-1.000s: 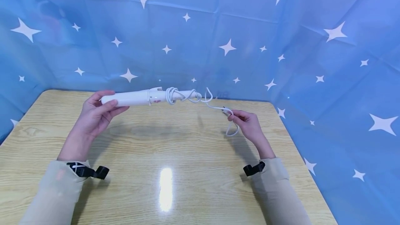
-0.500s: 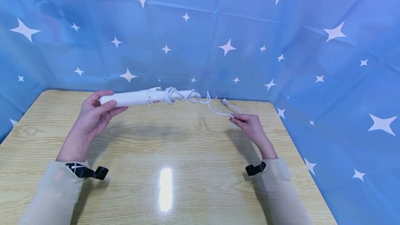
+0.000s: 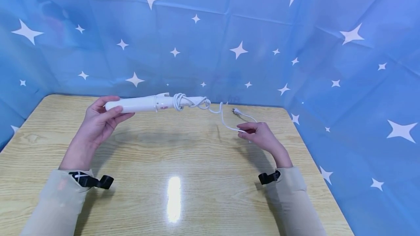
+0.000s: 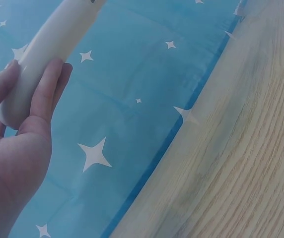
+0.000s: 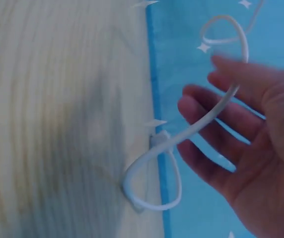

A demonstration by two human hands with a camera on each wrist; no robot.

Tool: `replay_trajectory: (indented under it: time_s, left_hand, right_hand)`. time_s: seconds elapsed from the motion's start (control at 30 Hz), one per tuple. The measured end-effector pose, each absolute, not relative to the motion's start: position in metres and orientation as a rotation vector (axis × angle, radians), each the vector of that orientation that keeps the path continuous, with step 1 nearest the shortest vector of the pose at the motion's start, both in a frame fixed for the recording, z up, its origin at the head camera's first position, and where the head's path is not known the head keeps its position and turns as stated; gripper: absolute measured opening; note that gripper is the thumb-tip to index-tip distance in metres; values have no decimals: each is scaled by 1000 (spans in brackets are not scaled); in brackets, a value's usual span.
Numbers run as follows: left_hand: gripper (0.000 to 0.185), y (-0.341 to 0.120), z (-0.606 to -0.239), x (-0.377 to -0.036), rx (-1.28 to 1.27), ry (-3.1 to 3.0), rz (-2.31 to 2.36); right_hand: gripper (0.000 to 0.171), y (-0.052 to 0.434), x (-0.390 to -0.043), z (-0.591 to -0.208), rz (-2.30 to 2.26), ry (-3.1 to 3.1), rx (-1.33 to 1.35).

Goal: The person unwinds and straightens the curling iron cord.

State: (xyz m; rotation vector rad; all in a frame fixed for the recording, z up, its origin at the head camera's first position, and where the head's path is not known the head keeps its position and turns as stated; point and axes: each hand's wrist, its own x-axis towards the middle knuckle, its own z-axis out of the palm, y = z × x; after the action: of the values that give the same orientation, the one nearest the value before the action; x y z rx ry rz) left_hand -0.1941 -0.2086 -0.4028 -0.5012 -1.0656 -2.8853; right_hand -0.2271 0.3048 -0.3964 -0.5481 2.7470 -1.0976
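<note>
A white hair curling iron (image 3: 137, 105) is held up level over the back of the table, its cord wound in loops around the handle. My left hand (image 3: 101, 119) grips the smooth rounded end, thumb on one side and fingers on the other, as the left wrist view (image 4: 25, 114) also shows. From the handle's tip the loose white cord (image 3: 226, 123) runs right to my right hand (image 3: 259, 134). In the right wrist view that hand's fingers are spread apart, and the cord (image 5: 201, 124) passes across them, unpinched. The plug (image 3: 236, 111) is beyond that hand, near the back edge.
The pale wooden table (image 3: 147, 163) has a bright light reflection at its front middle. A blue cloth with white stars (image 3: 210, 39) hangs close behind the table and along its right side. Black wrist cameras (image 3: 105, 182) sit on both sleeves.
My right hand has moved slightly nearer and right, its fingers parting from the cord. The plug end has slipped out from beside the fingers to the back. The left hand and curling iron stay put.
</note>
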Motion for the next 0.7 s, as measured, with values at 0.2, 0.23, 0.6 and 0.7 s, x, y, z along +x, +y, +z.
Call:
replay_trajectory:
  time_s: [0.2, 0.23, 0.6, 0.7]
  left_hand:
    - [39, -207, -403, -194, -512, -1067, -2882]
    - [39, -207, -404, -194, -514, -1073, -2877]
    - [37, -204, -406, -192, -567, -1150, -2836]
    - [37, -204, -405, -193, -578, -1143, -2837]
  right_hand:
    - [49, 293, -228, -387, -1305, 2609, -605]
    - [48, 289, -229, -385, -1336, 2621, -618]
    - [40, 232, -222, -366, -1384, 2794, -1035]
    - [35, 222, -220, -367, -1290, 2784, -1156]
